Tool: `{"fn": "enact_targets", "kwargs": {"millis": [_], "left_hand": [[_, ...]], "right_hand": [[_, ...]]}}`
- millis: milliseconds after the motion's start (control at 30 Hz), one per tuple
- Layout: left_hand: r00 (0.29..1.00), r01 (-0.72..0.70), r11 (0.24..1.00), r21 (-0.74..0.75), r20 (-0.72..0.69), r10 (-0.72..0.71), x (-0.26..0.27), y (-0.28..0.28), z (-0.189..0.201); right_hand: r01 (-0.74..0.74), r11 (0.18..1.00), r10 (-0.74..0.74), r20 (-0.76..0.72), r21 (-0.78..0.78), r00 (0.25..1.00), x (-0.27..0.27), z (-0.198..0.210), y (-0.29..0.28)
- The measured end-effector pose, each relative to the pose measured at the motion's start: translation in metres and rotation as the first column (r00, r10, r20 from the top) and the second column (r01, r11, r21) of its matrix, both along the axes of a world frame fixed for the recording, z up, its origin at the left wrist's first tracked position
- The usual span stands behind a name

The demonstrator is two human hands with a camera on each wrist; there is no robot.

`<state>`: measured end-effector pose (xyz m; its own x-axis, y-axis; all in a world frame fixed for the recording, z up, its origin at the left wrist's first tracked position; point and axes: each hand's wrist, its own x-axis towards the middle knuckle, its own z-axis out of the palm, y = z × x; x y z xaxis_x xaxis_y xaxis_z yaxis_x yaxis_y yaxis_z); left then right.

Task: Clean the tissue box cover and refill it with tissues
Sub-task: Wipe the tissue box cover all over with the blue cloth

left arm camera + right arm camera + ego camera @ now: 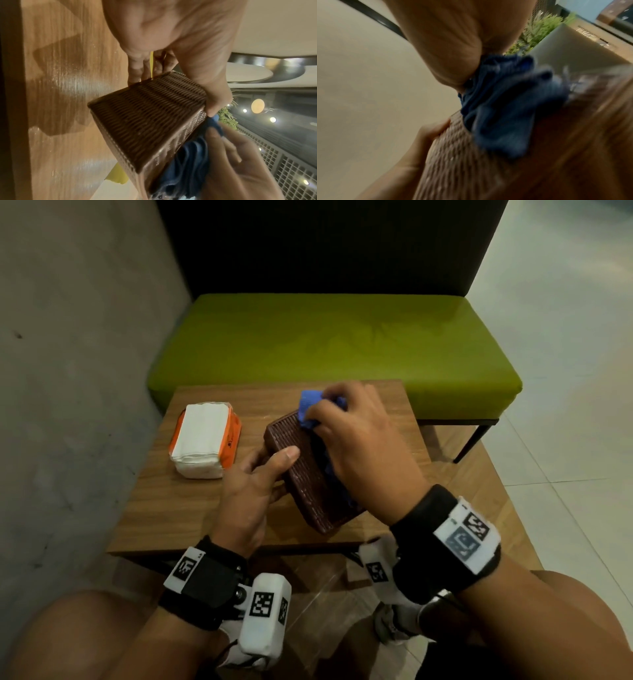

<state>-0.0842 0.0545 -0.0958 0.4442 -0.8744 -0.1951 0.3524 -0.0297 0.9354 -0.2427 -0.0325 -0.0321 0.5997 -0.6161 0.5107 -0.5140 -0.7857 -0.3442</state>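
A brown woven tissue box cover [301, 470] stands tilted on the small wooden table [178, 508]. My left hand [253, 477] grips its near-left side, thumb on top. My right hand [356, 436] holds a crumpled blue cloth [308, 407] against the cover's far end. In the left wrist view the cover [149, 121] fills the middle, with the cloth [188, 162] at its lower right side. The right wrist view is blurred and shows the cloth [505, 108] on the weave [453, 155]. A pack of white tissues [203, 436] in orange wrapping lies to the left.
A green cushioned bench [335, 350] with a dark backrest stands just beyond the table. A grey wall [75, 371] runs along the left. Pale tiled floor [565, 405] lies to the right. My knees are below the table's near edge.
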Motion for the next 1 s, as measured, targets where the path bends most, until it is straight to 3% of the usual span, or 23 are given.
{"fn": "enact_targets", "kwargs": {"millis": [133,300,500,667,767,1000], "left_hand": [[1.0,-0.02,0.999,-0.027,-0.007,0.02,0.009,0.001,0.001],[0.997,0.073,0.997,-0.021,0.017,-0.073,-0.002,0.002,-0.005],[0.997,-0.039,0.998,-0.042,-0.075,0.036,0.01,-0.01,0.002],[0.997,0.027,0.999,-0.039,-0.07,-0.029,0.004,-0.01,-0.005],[0.997,0.016,0.998,-0.056,-0.068,-0.02,0.001,-0.014,0.0],[0.996,-0.028,0.998,-0.057,-0.09,0.023,0.009,-0.02,0.005]], "right_hand": [[0.089,0.992,-0.098,0.096,0.089,0.991,-0.029,-0.004,0.004],[0.219,0.972,-0.231,0.179,0.082,0.956,-0.003,0.011,-0.005],[0.198,0.977,-0.203,0.071,0.078,0.977,-0.027,-0.003,0.024],[0.206,0.976,-0.214,0.171,0.064,0.962,-0.008,0.003,0.0],[0.227,0.974,-0.226,0.136,0.009,0.965,0.012,0.016,-0.014],[0.166,0.984,-0.169,0.049,0.06,0.984,-0.015,0.009,-0.001]]}}
